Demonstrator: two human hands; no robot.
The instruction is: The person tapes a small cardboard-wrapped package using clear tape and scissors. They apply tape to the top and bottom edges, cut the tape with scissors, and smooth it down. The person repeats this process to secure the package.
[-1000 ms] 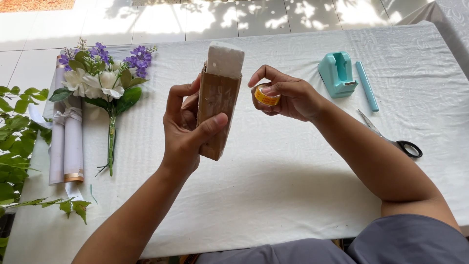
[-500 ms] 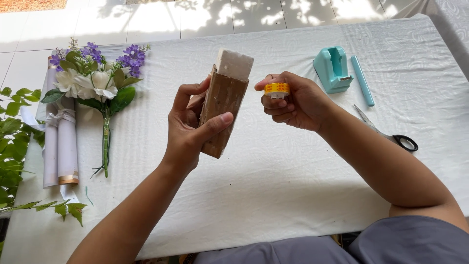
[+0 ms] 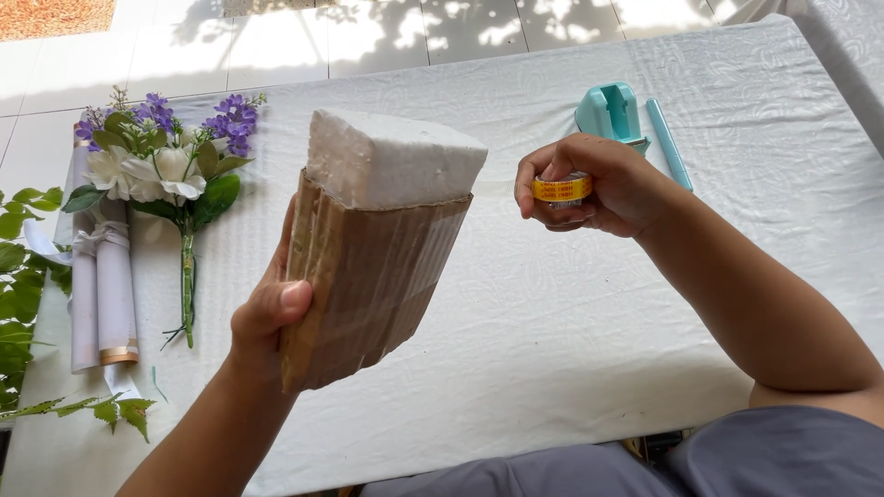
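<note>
Head cam, looks down, close on table (image 3: 571, 368).

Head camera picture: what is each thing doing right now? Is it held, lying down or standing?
foam block: wrapped in brown cardboard, top bare, held up by left hand
tape roll: pinched in right hand
tape dispenser: standing on table
flower bunch: lying flat
paper rolls: lying, ribbon-tied
</note>
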